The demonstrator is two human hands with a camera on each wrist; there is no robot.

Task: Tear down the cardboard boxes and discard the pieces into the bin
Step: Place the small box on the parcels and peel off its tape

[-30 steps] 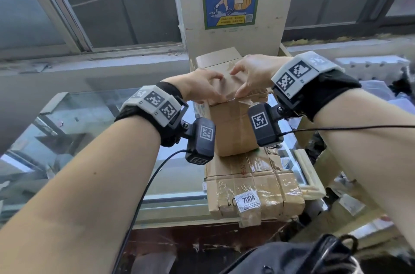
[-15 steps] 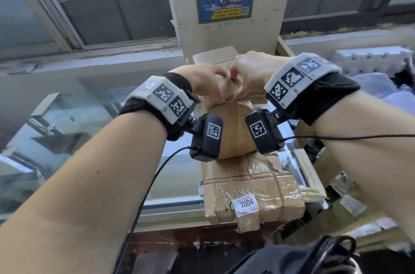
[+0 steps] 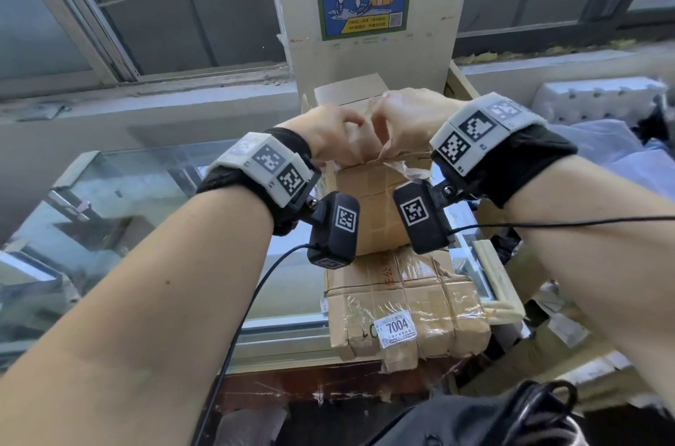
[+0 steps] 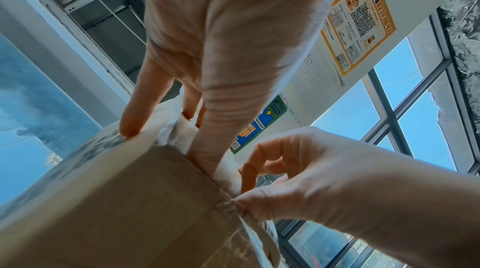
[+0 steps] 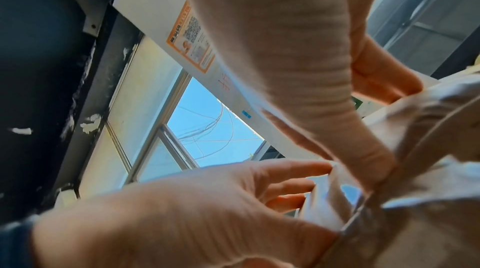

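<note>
Cardboard box [image 3: 369, 204], centre frame, is standing on a taped box [image 3: 405, 306]; I am gripping its top edge with my left hand [image 3: 328, 138] while my right hand [image 3: 409, 116] is pinching loose tape [image 3: 409, 168].

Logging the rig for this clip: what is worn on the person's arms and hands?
Both forearms are bare, no sleeves or gloves. Each wrist has a black fabric band carrying a grey plate with two square black-and-white markers, left wrist plate, right wrist plate. Below each hangs a black camera block with one marker, left, right, each trailing a thin black cable.
</note>
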